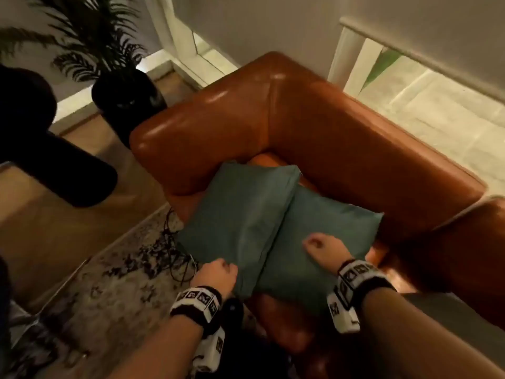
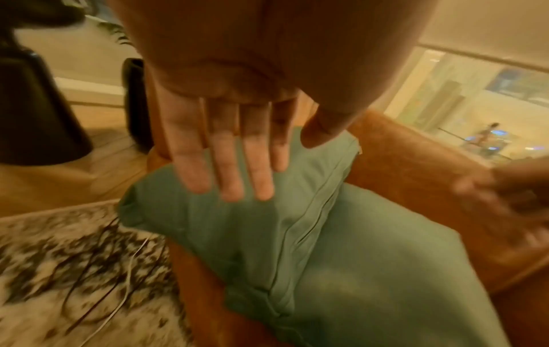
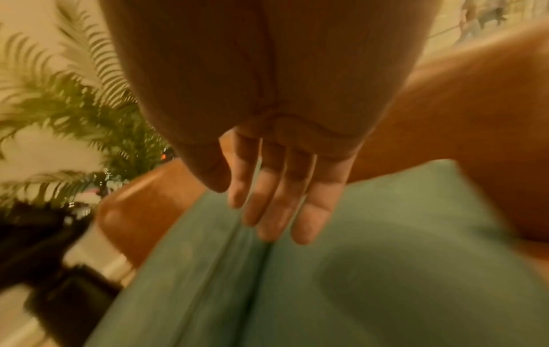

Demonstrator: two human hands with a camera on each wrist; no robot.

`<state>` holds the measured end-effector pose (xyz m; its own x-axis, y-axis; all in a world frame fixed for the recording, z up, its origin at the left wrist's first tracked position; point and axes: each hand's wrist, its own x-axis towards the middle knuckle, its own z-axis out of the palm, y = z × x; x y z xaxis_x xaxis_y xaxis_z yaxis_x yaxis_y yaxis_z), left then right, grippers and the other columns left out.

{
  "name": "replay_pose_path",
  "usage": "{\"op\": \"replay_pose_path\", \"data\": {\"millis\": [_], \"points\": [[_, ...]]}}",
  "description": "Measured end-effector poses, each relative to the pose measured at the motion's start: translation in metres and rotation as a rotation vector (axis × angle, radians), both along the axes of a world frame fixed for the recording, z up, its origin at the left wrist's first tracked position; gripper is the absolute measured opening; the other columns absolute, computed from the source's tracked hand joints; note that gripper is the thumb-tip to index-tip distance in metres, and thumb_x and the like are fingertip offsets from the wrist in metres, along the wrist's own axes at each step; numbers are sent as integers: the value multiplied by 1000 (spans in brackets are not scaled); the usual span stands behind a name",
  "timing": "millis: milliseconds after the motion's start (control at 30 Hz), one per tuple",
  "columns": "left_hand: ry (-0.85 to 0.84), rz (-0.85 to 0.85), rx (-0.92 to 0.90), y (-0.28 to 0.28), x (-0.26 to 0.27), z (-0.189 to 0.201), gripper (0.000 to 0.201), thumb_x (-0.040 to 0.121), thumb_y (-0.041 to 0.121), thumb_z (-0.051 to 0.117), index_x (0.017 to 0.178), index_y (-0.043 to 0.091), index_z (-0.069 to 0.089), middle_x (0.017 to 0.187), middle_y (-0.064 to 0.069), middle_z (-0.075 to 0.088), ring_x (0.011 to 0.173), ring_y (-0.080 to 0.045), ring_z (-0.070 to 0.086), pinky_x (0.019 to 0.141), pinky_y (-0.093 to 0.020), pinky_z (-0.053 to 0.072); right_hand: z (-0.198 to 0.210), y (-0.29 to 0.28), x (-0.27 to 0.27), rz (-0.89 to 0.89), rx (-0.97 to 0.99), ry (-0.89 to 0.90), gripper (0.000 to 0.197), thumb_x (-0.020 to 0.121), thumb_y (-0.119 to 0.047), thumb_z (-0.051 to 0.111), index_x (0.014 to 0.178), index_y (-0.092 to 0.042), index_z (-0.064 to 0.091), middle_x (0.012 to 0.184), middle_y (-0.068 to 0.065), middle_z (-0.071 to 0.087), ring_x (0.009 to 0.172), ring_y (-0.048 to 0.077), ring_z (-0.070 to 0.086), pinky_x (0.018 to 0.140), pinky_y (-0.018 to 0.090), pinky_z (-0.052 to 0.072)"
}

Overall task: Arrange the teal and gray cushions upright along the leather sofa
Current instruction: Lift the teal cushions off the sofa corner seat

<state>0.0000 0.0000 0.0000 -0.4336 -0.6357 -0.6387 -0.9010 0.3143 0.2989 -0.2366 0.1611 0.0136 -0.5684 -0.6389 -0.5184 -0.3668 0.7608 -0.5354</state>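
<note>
Two teal cushions on the seat of the brown leather sofa (image 1: 314, 127), lying flat side by side in the corner by the armrest. Left teal cushion (image 1: 240, 214) overlapping the edge of the right teal cushion (image 1: 322, 236), the seam between them running toward the sofa's front edge. Neither upright.

Left hand (image 1: 216, 274) at the near corner of the left cushion; from the head view seemingly touching it, though from the left wrist view fingers (image 2: 228, 173) straight and spread over the fabric, nothing gripped. Contact or a hover: cannot tell.

Right hand (image 1: 325, 248) over the middle of the right cushion, knuckles up. In the right wrist view fingers (image 3: 267, 211) extended, close together, relaxed, pointing down at the seam between the cushions, nothing held. Blur there too heavy to say whether touching.

Potted palm (image 1: 109, 50) in a dark pot behind the armrest, on the wooden floor. Patterned rug (image 1: 114, 274) beside the sofa, with dark cables (image 1: 175, 253) lying on it near the sofa's front corner.
</note>
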Motion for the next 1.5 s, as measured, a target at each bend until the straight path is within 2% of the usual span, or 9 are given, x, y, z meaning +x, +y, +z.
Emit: {"op": "replay_pose_path", "data": {"millis": [133,300,433,567,767,933,1100,1300,1500], "points": [[-155,193,221,6,7,-65,76,89,69,27,131,12,55,134,-12,59,119,-29,57,101,-32,44,-26,-106,-70,-143,-102,44,54,92,-26,63,143,-22,45,143,13,46,121,31,54,102,34,42],[214,742,708,8,5,-85,56,86,51,62,130,20,49,121,1,63,108,-22,61,86,-41,55,-75,-166,-117,-246,-52,-63,83,92,-31,64,156,-31,11,154,13,35,135,36,43,108,51,42],[416,690,553,-15,6,-62,62,71,25,84,115,33,42,113,16,56,110,-11,56,94,-31,47,-77,-195,-133,-399,-149,-192,66,94,-24,64,150,-25,29,107,6,59,102,28,62,85,49,57],[574,649,396,-57,-1,-24,72,68,8,82,115,40,38,116,21,52,112,-3,53,99,-25,44,-65,-229,-137,-206,-65,28,7,94,-36,60,89,-32,61,116,12,59,90,28,64,83,45,57],[723,615,388,-147,-14,41,61,78,1,74,120,37,48,109,27,65,107,-1,62,102,-35,46,-35,-281,-144,-559,-132,-268,63,96,-43,55,150,-27,26,128,2,49,95,32,65,65,36,60],[834,784,402,-220,-15,77,48,74,7,77,114,25,58,115,3,68,100,-19,69,82,-43,58,-24,-312,-165,-372,-203,-25,21,96,-35,58,91,-15,64,93,9,69,79,26,63,71,36,52],[734,825,223,-294,-45,75,15,86,16,69,94,9,58,103,-8,67,83,-26,71,57,-30,61,15,-341,-196,-383,-425,183,10,98,-26,55,101,-16,56,81,-6,56,68,7,54,54,5,41],[598,915,292,-343,-78,15,39,88,27,67,117,3,55,116,-16,61,85,-30,67,44,-26,55,-12,-364,-218,-260,-300,-234,67,91,-3,61,151,-19,36,143,2,53,128,22,54,108,41,44],[838,1237,370,-302,-51,-19,28,101,35,40,99,15,58,99,-6,65,86,-19,64,57,-30,58,-5,-298,-219,-457,-568,-535,70,92,8,54,152,-21,30,130,-1,57,113,22,67,91,32,55]]}}
